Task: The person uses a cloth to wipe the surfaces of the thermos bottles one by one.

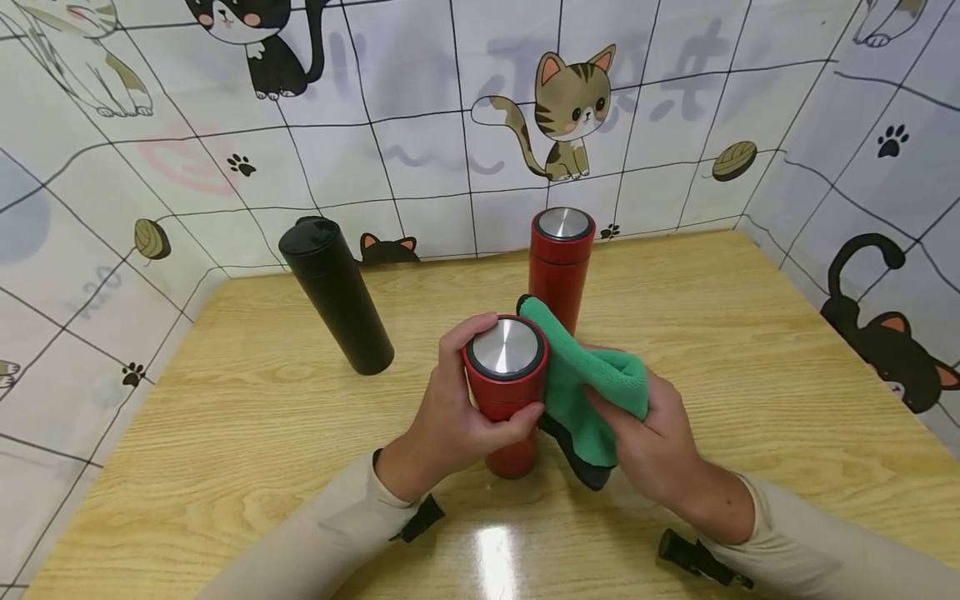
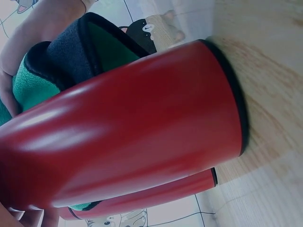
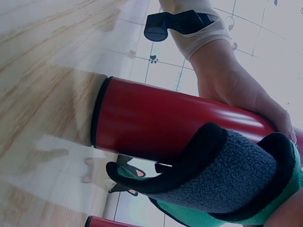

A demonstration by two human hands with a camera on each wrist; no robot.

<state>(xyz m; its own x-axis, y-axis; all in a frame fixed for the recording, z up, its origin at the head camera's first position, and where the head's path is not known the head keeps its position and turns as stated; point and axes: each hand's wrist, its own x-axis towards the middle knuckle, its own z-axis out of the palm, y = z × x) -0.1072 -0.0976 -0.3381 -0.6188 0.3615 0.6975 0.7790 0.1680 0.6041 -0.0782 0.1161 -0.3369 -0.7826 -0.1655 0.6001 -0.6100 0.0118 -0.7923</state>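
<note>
My left hand (image 1: 442, 417) grips a red thermos (image 1: 506, 348) near its top, fingers around the far side and thumb across the front. The thermos has a silver disc in its lid and stands upright in front of me. A green cloth (image 1: 592, 396) with a grey back and black edging is bunched in my right hand (image 1: 663, 437), which pinches it at the thermos's right side. In the right wrist view the folded cloth (image 3: 227, 170) overlaps the red body (image 3: 151, 120). The black-rimmed base (image 2: 232, 94) is at the tabletop in the left wrist view.
Behind the cloth stands a second red thermos (image 1: 558, 279), its lower part hidden. A black thermos (image 1: 341, 300) is upright at the left of the wooden table (image 1: 225, 425). Cat-patterned sheeting (image 1: 420, 150) walls the back and both sides.
</note>
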